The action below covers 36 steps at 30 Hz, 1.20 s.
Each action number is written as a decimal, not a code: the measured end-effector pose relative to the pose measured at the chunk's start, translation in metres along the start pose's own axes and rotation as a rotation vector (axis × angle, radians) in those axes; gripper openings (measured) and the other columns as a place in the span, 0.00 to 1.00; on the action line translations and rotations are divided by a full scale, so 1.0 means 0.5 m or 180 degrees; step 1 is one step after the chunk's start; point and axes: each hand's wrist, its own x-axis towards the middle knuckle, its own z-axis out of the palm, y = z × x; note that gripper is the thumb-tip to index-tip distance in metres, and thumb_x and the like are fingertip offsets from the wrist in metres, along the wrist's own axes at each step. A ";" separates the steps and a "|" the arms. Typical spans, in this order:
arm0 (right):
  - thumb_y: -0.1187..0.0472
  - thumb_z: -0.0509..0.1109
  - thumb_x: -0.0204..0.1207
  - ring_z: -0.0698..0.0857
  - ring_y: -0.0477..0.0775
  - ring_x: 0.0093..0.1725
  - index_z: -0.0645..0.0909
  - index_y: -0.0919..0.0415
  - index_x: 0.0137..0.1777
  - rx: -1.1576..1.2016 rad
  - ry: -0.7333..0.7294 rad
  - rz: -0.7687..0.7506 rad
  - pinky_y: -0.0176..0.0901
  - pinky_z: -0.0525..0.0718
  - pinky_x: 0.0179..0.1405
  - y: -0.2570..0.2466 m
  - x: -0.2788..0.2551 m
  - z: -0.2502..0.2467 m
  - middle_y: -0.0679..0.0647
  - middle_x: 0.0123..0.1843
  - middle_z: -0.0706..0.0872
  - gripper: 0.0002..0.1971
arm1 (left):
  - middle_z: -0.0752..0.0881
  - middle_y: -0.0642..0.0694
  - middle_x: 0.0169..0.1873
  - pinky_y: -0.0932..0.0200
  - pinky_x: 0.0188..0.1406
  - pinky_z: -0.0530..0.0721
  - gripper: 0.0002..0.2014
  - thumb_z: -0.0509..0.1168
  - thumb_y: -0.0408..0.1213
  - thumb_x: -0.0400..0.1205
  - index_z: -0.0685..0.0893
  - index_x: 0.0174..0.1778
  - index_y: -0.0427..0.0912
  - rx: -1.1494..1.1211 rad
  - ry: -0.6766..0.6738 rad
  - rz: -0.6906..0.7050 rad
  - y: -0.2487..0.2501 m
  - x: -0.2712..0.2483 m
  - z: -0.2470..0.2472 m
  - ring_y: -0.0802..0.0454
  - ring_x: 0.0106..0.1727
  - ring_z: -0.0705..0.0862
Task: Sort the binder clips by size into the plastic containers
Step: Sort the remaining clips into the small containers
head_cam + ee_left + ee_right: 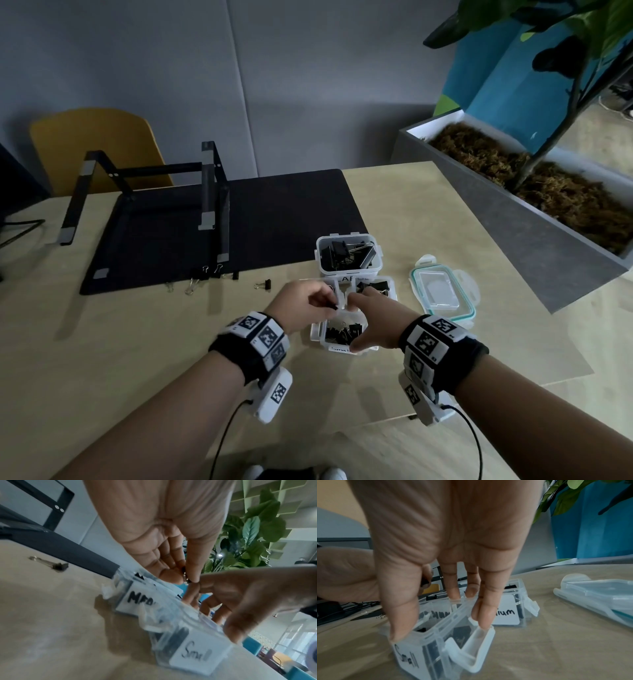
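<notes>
On table [411, 212], three containers [349, 273] of black clips [342, 255]

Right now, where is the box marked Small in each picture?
Head view: the box marked Small sits just below centre.
Left wrist view: the box is at bottom right, label facing us.
Right wrist view: the box is at bottom left, under the palm.
Shared landmark: the right hand gripping its rim.

Three open clear plastic containers stand clustered on the pale wooden desk [137, 342]: Large container [319, 253] farthest, Medium container [394, 291] between, Small container [337, 348] nearest, each holding black binder clips. Loose black binder clips [263, 284] lie to their left. The left hand [301, 301] pinches a small black clip [334, 309] above the Small container.
</notes>
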 end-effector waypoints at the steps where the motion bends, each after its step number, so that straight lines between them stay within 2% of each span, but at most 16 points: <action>1: 0.51 0.80 0.62 0.77 0.54 0.49 0.71 0.53 0.65 -0.0016 0.0004 0.0005 0.42 0.76 0.42 -0.001 -0.001 0.000 0.53 0.63 0.71 0.32 | 0.87 0.51 0.41 0.69 0.45 0.84 0.09 0.73 0.33 0.74 0.87 0.50 0.41 0.0015 -0.0050 0.0001 0.001 0.001 0.011 0.58 0.43 0.85; 5: 0.50 0.79 0.63 0.78 0.55 0.51 0.70 0.53 0.66 -0.0182 0.0003 0.0037 0.44 0.78 0.45 -0.006 -0.002 -0.002 0.53 0.64 0.72 0.33 | 0.87 0.53 0.44 0.71 0.49 0.81 0.10 0.70 0.36 0.77 0.87 0.54 0.43 0.0171 0.0054 0.0026 -0.007 -0.005 0.018 0.60 0.47 0.84; 8: 0.48 0.78 0.64 0.80 0.57 0.57 0.70 0.54 0.66 -0.0475 -0.0006 0.0045 0.48 0.81 0.51 -0.014 -0.003 -0.005 0.54 0.64 0.74 0.32 | 0.86 0.53 0.42 0.65 0.49 0.81 0.08 0.67 0.35 0.78 0.87 0.52 0.44 0.0339 0.0324 -0.0007 -0.023 -0.016 -0.007 0.58 0.45 0.83; 11: 0.47 0.76 0.65 0.79 0.59 0.62 0.71 0.54 0.67 -0.0863 0.0078 -0.0010 0.51 0.81 0.57 -0.030 0.000 -0.010 0.54 0.64 0.77 0.31 | 0.87 0.53 0.39 0.66 0.45 0.80 0.07 0.66 0.34 0.78 0.87 0.47 0.45 0.0424 0.0684 -0.0140 -0.052 -0.026 -0.039 0.56 0.42 0.83; 13: 0.50 0.74 0.67 0.80 0.58 0.62 0.71 0.54 0.68 -0.0886 0.0232 -0.0090 0.51 0.81 0.58 -0.049 0.003 -0.019 0.54 0.64 0.78 0.29 | 0.87 0.53 0.40 0.69 0.42 0.79 0.07 0.65 0.33 0.77 0.88 0.45 0.43 0.0512 0.0905 -0.0297 -0.075 -0.031 -0.063 0.56 0.42 0.83; 15: 0.53 0.72 0.70 0.80 0.58 0.62 0.72 0.55 0.69 -0.0655 0.0357 -0.0182 0.48 0.81 0.57 -0.077 0.009 -0.031 0.54 0.64 0.78 0.27 | 0.88 0.51 0.43 0.66 0.44 0.80 0.07 0.65 0.32 0.76 0.87 0.45 0.43 0.0691 0.1028 -0.0507 -0.098 -0.034 -0.091 0.54 0.44 0.84; 18: 0.56 0.69 0.74 0.81 0.58 0.61 0.76 0.59 0.66 -0.0301 0.0445 -0.0315 0.46 0.79 0.57 -0.134 0.031 -0.044 0.56 0.63 0.79 0.20 | 0.86 0.49 0.46 0.57 0.51 0.80 0.10 0.66 0.34 0.75 0.85 0.51 0.43 0.0946 0.0948 -0.0760 -0.142 -0.031 -0.135 0.50 0.49 0.84; 21: 0.58 0.68 0.74 0.81 0.57 0.60 0.78 0.59 0.63 -0.0127 0.0504 -0.0387 0.45 0.79 0.58 -0.188 0.074 -0.041 0.56 0.61 0.81 0.17 | 0.81 0.51 0.50 0.57 0.54 0.78 0.13 0.67 0.37 0.77 0.82 0.57 0.44 0.1135 0.0956 -0.0968 -0.179 -0.026 -0.179 0.50 0.53 0.81; 24: 0.58 0.65 0.76 0.80 0.57 0.62 0.78 0.58 0.63 -0.0193 0.0488 -0.0276 0.47 0.77 0.65 -0.234 0.122 -0.028 0.56 0.62 0.81 0.16 | 0.80 0.48 0.52 0.56 0.54 0.78 0.15 0.65 0.36 0.79 0.78 0.61 0.43 0.1305 0.0822 -0.1026 -0.200 -0.016 -0.208 0.48 0.55 0.81; 26: 0.60 0.64 0.77 0.80 0.59 0.62 0.78 0.58 0.64 -0.0244 0.0483 -0.0128 0.49 0.77 0.65 -0.257 0.151 -0.016 0.57 0.64 0.80 0.16 | 0.82 0.45 0.54 0.53 0.55 0.79 0.13 0.62 0.36 0.79 0.78 0.60 0.45 0.1375 0.0698 -0.1014 -0.207 -0.004 -0.219 0.46 0.55 0.81; 28: 0.63 0.63 0.77 0.80 0.61 0.63 0.75 0.62 0.67 -0.0148 0.0395 0.0039 0.48 0.79 0.62 -0.272 0.180 -0.001 0.61 0.66 0.77 0.17 | 0.85 0.42 0.53 0.51 0.52 0.82 0.10 0.58 0.35 0.79 0.78 0.55 0.48 0.1401 0.0653 -0.0956 -0.209 0.007 -0.226 0.44 0.51 0.83; 32: 0.67 0.61 0.76 0.77 0.61 0.67 0.71 0.64 0.70 -0.0107 0.0345 0.0344 0.50 0.79 0.65 -0.291 0.230 0.030 0.63 0.70 0.75 0.21 | 0.85 0.40 0.59 0.51 0.57 0.82 0.21 0.54 0.37 0.83 0.72 0.73 0.47 0.1472 0.0480 -0.0798 -0.207 0.023 -0.232 0.41 0.59 0.84; 34: 0.67 0.61 0.77 0.78 0.62 0.67 0.70 0.64 0.71 -0.0123 0.0294 0.0453 0.51 0.80 0.64 -0.300 0.247 0.043 0.63 0.71 0.73 0.22 | 0.87 0.39 0.56 0.52 0.55 0.82 0.20 0.55 0.37 0.84 0.73 0.73 0.46 0.1548 0.0457 -0.0717 -0.208 0.030 -0.235 0.41 0.58 0.84; 36: 0.67 0.61 0.78 0.79 0.64 0.65 0.69 0.63 0.71 -0.0187 0.0214 0.0528 0.52 0.80 0.61 -0.307 0.259 0.055 0.63 0.72 0.69 0.21 | 0.88 0.40 0.51 0.52 0.49 0.82 0.16 0.58 0.36 0.82 0.79 0.65 0.45 0.1629 0.0460 -0.0652 -0.215 0.035 -0.236 0.41 0.54 0.85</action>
